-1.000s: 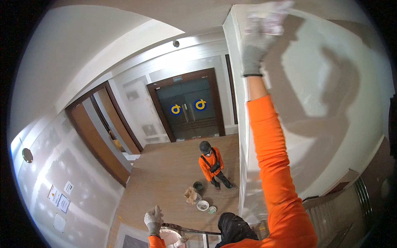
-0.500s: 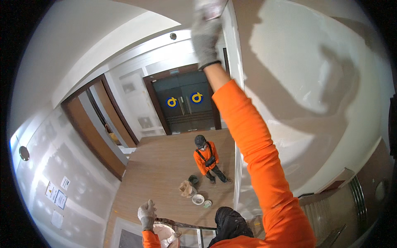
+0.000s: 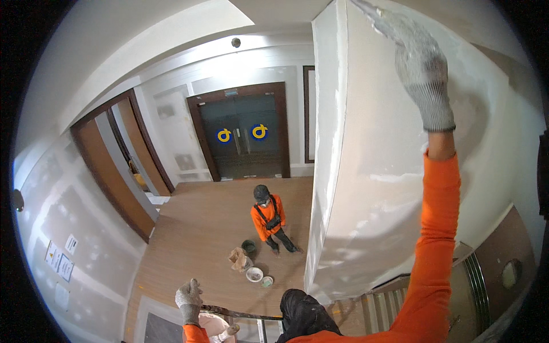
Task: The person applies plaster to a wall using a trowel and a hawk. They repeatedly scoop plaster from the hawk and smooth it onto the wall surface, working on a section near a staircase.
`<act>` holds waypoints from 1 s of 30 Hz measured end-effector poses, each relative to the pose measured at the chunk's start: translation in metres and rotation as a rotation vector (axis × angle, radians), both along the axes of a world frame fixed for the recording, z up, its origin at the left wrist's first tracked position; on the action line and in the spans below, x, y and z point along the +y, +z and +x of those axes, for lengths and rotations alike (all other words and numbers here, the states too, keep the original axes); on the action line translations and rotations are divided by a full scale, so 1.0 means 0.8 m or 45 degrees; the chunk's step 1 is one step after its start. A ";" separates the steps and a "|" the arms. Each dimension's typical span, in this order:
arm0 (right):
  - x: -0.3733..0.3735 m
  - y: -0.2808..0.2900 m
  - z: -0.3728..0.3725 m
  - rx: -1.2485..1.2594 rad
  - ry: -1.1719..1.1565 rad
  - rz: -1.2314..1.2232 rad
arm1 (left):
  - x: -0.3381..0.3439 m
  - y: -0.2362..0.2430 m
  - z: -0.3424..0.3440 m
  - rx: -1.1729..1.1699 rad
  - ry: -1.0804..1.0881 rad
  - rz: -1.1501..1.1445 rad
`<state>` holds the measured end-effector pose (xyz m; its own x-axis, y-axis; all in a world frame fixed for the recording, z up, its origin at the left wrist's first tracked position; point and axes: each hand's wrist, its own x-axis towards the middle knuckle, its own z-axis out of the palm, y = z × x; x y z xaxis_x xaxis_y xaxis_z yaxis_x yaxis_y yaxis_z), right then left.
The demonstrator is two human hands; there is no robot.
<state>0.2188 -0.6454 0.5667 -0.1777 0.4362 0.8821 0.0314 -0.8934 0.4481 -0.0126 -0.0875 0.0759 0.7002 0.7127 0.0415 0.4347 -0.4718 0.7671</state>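
My right hand (image 3: 422, 74), in a grey knit glove smeared with white compound, is raised high against the wall (image 3: 389, 126) on the right. It grips a putty knife (image 3: 368, 8) whose blade points up and left near the wall's top edge. My left hand (image 3: 189, 297), also gloved, is low on the left with its fingers curled closed; whatever is inside them is hidden. Just below and beside it are a dark ladder rail (image 3: 240, 313) and a pale pink bucket (image 3: 213, 326) with a light handle-like piece (image 3: 230, 331) at its rim.
Far below on the wood-look floor (image 3: 194, 228) stands a person (image 3: 267, 217) in orange. By that person are a dark bucket (image 3: 248, 246), a brown paper bag (image 3: 239, 260) and white tubs (image 3: 254, 274). Dark glass doors (image 3: 243, 137) are at the back. My dark-clothed knee (image 3: 309, 314) is beside the ladder.
My right hand has swung right from the wall's left edge to its face, bringing the putty knife into view. My left hand stays low and closed. The whole view has shifted slightly.
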 end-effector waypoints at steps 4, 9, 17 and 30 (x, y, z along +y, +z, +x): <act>-0.009 0.037 0.016 -0.009 0.040 -0.099 | -0.008 0.012 -0.001 -0.002 0.033 -0.125; -0.003 0.046 0.043 0.076 -0.149 -0.106 | -0.012 0.005 -0.012 0.017 0.023 -0.075; -0.013 0.037 0.078 0.171 -0.097 -0.195 | 0.001 -0.018 -0.012 -0.044 0.043 -0.167; -0.081 0.052 0.084 -0.007 -0.269 -0.409 | -0.001 -0.009 -0.012 -0.045 0.015 -0.134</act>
<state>0.2859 -0.7098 0.6083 -0.0590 0.7177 0.6939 -0.1418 -0.6941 0.7058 -0.0225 -0.0881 0.0684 0.6913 0.7225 -0.0095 0.4115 -0.3828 0.8271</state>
